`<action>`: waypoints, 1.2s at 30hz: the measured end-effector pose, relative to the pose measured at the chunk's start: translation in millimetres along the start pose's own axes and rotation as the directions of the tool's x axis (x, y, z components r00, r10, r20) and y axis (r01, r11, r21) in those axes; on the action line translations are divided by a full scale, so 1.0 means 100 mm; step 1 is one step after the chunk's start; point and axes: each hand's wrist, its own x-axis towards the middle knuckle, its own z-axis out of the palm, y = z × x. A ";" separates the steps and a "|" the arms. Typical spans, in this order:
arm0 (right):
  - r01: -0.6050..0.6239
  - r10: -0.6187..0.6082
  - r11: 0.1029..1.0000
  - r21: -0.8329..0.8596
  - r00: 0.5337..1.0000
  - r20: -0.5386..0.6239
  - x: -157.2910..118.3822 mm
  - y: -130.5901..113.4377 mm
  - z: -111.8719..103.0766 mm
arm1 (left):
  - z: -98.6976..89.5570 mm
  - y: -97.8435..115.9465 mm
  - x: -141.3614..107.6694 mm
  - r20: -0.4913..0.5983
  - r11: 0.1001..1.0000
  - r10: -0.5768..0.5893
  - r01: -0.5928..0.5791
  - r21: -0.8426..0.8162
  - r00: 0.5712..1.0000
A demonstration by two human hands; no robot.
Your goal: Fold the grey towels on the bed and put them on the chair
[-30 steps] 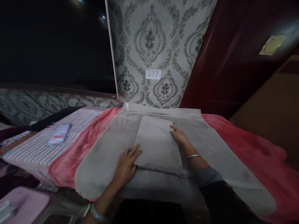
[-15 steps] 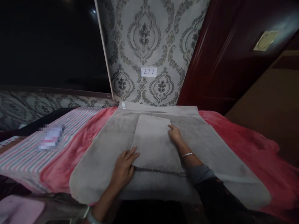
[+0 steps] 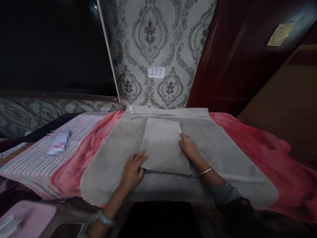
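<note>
Moved: we are sliding our right hand (image 3: 188, 147) down the folded grey flap (image 3: 162, 145)
Grip: our left hand (image 3: 133, 172) is pressing spread, neither hand pinching

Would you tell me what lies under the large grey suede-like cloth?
The red fleece blanket extends beyond the large grey suede-like cloth; what lies directly beneath is covered.
</note>
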 end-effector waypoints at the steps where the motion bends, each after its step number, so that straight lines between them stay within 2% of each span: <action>1: 0.038 -0.038 0.998 -0.058 0.999 0.001 -0.04 -0.07 -0.04 | -0.05 -0.02 0.01 0.007 0.999 -0.003 0.003 -0.046 1.000; 4: 0.271 -0.260 0.935 -0.230 0.962 0.078 -0.19 -0.32 -0.10 | -0.30 -0.01 0.16 -0.011 0.977 0.066 -0.067 -0.202 0.998; 6: 0.446 -0.404 0.860 -0.250 0.892 0.202 -0.32 -0.47 -0.10 | -0.44 0.08 0.37 0.002 0.953 0.141 -0.135 -0.271 0.990; 8: 0.574 -0.481 0.792 -0.207 0.796 0.367 -0.45 -0.57 -0.06 | -0.47 0.22 0.68 0.102 0.938 0.216 -0.177 -0.299 0.971; 10: 0.642 -0.505 0.752 -0.152 0.708 0.494 -0.54 -0.60 0.00 | -0.35 0.34 1.02 0.270 0.933 0.295 -0.216 -0.287 0.916; 11: 0.655 -0.509 0.744 -0.131 0.683 0.524 -0.57 -0.60 0.02 | -0.24 0.37 1.19 0.362 0.933 0.328 -0.238 -0.270 0.873; 14: 0.652 -0.517 0.751 -0.105 0.679 0.521 -0.61 -0.57 0.06 | 0.12 0.34 1.64 0.597 0.944 0.327 -0.284 -0.168 0.733; 15: 0.645 -0.515 0.757 -0.100 0.684 0.516 -0.62 -0.56 0.06 | 0.24 0.28 1.77 0.646 0.948 0.299 -0.293 -0.120 0.702; 17: 0.626 -0.502 0.775 -0.087 0.693 0.518 -0.62 -0.56 0.05 | 0.41 0.14 1.98 0.699 0.949 0.239 -0.316 -0.020 0.674; 20: 0.594 -0.478 0.802 -0.059 0.699 0.532 -0.62 -0.57 0.04 | 0.58 -0.08 2.23 0.706 0.930 0.181 -0.354 0.104 0.685; 24: 0.581 -0.481 0.813 -0.012 0.684 0.549 -0.63 -0.56 0.02 | 0.74 -0.26 2.50 0.683 0.903 0.184 -0.396 0.166 0.706; 31: 0.545 -0.473 0.836 0.066 0.654 0.591 -0.75 -0.53 -0.07 | 0.96 -0.40 2.87 0.647 0.910 0.180 -0.376 0.176 0.740; 34: 0.527 -0.450 0.847 0.069 0.642 0.620 -0.91 -0.50 -0.13 | 1.02 -0.44 2.95 0.633 0.920 0.175 -0.355 0.168 0.754; 36: 0.517 -0.431 0.854 0.050 0.651 0.625 -1.05 -0.48 -0.16 | 1.06 -0.45 2.98 0.610 0.920 0.164 -0.343 0.189 0.775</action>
